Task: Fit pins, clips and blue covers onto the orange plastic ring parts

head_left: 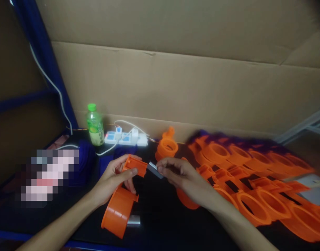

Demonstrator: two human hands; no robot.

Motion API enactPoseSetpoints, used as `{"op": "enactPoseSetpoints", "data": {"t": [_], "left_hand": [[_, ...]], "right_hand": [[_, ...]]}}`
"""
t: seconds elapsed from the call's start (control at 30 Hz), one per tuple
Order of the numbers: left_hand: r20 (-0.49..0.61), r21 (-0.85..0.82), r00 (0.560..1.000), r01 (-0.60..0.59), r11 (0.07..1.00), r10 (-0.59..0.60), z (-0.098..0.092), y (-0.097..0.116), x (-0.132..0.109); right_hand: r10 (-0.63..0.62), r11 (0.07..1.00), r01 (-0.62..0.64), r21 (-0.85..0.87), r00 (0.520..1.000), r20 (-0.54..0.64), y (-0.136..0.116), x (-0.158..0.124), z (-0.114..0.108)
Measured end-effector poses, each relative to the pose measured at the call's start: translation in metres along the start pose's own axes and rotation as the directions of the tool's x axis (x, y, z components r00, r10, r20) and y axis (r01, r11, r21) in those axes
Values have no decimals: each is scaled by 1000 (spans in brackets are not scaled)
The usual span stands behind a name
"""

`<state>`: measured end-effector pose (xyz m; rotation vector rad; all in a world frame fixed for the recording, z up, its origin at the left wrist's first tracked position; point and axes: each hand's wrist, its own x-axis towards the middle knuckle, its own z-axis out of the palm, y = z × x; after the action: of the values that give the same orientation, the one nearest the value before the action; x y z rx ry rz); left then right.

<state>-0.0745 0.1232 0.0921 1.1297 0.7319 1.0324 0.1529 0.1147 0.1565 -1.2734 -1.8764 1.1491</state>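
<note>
My left hand (pixel 114 179) is closed around the flat end of an orange tape dispenser (pixel 119 213). Its wide curved band hangs below my fingers, and part of the join is hidden by them. My right hand (pixel 178 172) pinches a small grey toothed blade (pixel 153 169) between thumb and fingers. The blade's near end is right at the dispenser's flat end; whether they touch I cannot tell. Beside the curved band, on the black table top, lies a shiny metal piece (pixel 134 220).
Several orange dispensers (pixel 254 205) lie in rows at the right, and one (pixel 167 148) stands farther back. Behind my hands are a white power strip (pixel 127 138) with cables and a green-capped bottle (pixel 95 127). A cardboard wall (pixel 175 87) closes the back. A pixelated patch covers things at the left.
</note>
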Motion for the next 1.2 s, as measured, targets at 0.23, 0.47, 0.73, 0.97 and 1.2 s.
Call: {"op": "enactPoseSetpoints", "data": {"t": [0.23, 0.47, 0.73, 0.97, 1.2], "left_hand": [[37, 85, 999, 33, 996, -37, -1, -8, 1], [108, 99, 988, 104, 990, -114, 11, -14, -3], [25, 46, 994, 109, 993, -111, 6, -10, 1], [-228, -90, 972, 46, 995, -66, -10, 1, 7], [-254, -104, 964, 52, 993, -77, -16, -6, 13]], "right_hand": [[-79, 975, 66, -211, 996, -52, 3, -1, 1], [-52, 974, 60, -218, 998, 40, 2, 7, 6], [-130, 976, 137, -166, 990, 55, 6, 41, 20], [-146, 745, 69, -663, 987, -61, 31, 83, 49], [-105, 656, 61, -752, 994, -12, 45, 99, 64]]}}
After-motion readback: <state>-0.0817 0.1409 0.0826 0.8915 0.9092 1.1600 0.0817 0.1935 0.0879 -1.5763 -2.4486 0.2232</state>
